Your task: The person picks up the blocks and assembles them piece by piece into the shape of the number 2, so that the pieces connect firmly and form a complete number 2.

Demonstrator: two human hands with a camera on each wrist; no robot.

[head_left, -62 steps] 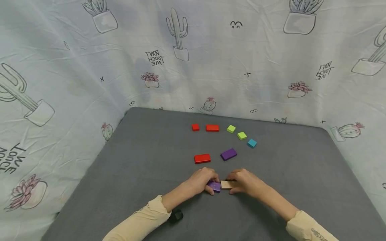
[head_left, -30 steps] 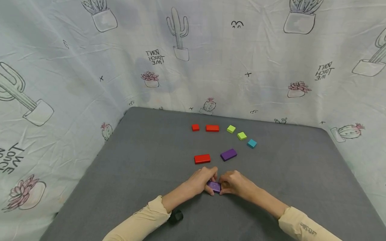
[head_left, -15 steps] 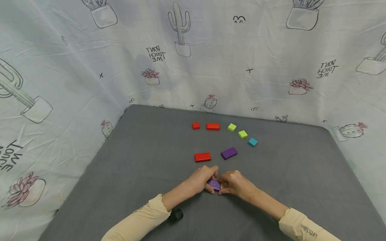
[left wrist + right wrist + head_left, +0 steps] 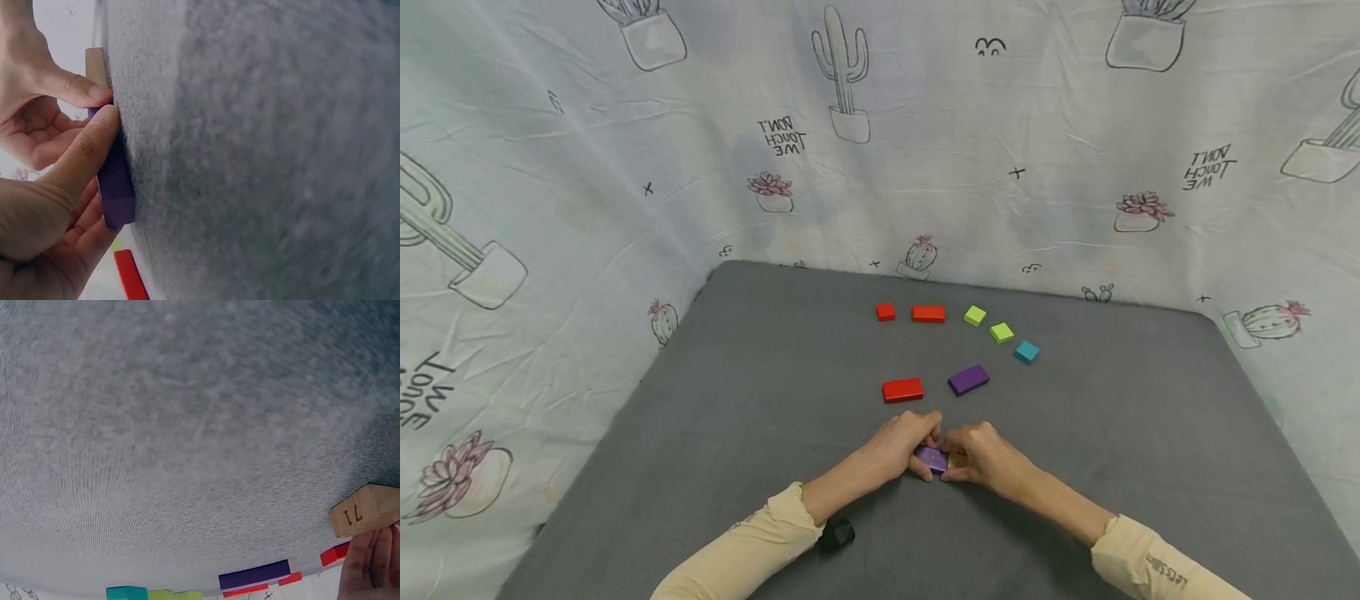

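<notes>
Across the grey tabletop (image 4: pixel 760 375) in the head view, the left hand (image 4: pixel 895 448) is pinching a purple block (image 4: pixel 932 460) and the right hand (image 4: pixel 988 457) is working just beside it; a red block (image 4: pixel 902 391) and a dark purple block (image 4: pixel 968 380) are lying beyond. From the left wrist, a wooden block (image 4: pixel 95 65) is lying in line with the pinched one, the right hand's fingers pinching it; thumbs are hiding the seam, so contact is hard to judge. From the right wrist, the wooden block is showing dark marks above those fingers.

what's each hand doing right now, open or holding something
Left hand: holding the nearer purple block.
Right hand: holding the wooden block.
</notes>
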